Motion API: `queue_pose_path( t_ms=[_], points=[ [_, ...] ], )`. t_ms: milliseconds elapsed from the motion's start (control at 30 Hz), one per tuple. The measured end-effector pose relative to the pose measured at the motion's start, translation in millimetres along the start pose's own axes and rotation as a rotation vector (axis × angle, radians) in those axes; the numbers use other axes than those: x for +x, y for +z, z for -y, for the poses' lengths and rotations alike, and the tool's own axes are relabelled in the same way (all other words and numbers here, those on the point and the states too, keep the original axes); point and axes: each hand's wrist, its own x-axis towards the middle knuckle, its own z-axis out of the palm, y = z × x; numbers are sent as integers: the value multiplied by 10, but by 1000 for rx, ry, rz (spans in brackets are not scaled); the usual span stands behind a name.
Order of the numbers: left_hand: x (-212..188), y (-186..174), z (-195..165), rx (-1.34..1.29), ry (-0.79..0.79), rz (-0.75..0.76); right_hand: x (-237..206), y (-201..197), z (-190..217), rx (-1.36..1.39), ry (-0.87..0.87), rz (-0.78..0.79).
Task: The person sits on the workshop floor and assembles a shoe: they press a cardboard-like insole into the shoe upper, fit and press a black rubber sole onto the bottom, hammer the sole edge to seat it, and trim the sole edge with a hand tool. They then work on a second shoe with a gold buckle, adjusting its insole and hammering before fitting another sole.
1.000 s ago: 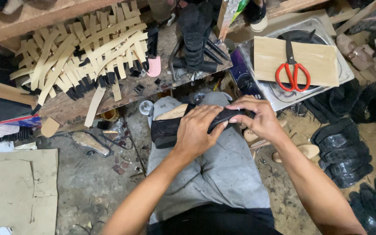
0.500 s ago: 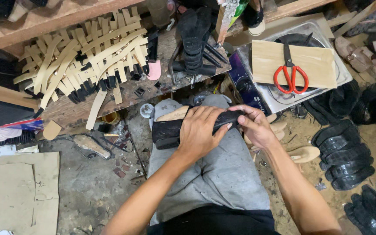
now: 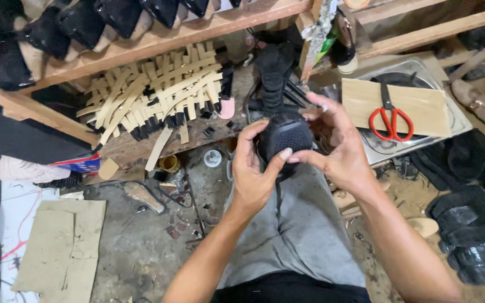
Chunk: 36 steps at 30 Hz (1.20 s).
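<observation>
Both hands, left hand (image 3: 254, 171) and right hand (image 3: 332, 140), clasp a black shoe sole (image 3: 283, 136) (textured underside up) above the lap.

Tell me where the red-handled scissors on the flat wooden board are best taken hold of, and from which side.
Take the red-handled scissors by the two red loops, coming from the near side, probably with the right hand, which is closer. They lie flat on the wooden board with loops toward the person and closed blades pointing away, so the handles are free and the blade tips face off.
</observation>
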Motion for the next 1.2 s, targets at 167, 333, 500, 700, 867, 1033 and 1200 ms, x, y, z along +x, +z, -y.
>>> queue_pose_path(
  t_ms=[167, 333, 500, 700, 867, 1033, 1200],
  points=[
    [-124, -323, -133, -113, -178, -38, 139, 361, 168, -66, -102, 94],
    [-268, -521, -360, -60, -193, -30, -79, 676, 163, -287, -243, -71],
    [-285, -737, -666, 287, -248, 141, -268, 826, 208, -300, -305, -80],
    [-268, -732, -740, 387, -205, 180, -296, 801, 160, -209, -250, -21],
    [-330, -669, -700, 407, -127, 127, -316, 765, 98, -161, -187, -29],
    [-353, -623, -657, 382, -101, 74, -283, 747, 112, -98, -104, -28],
    [-355, -682, -728, 468, -195, 62, -227, 795, 117, -233, -113, -19]
  ],
)
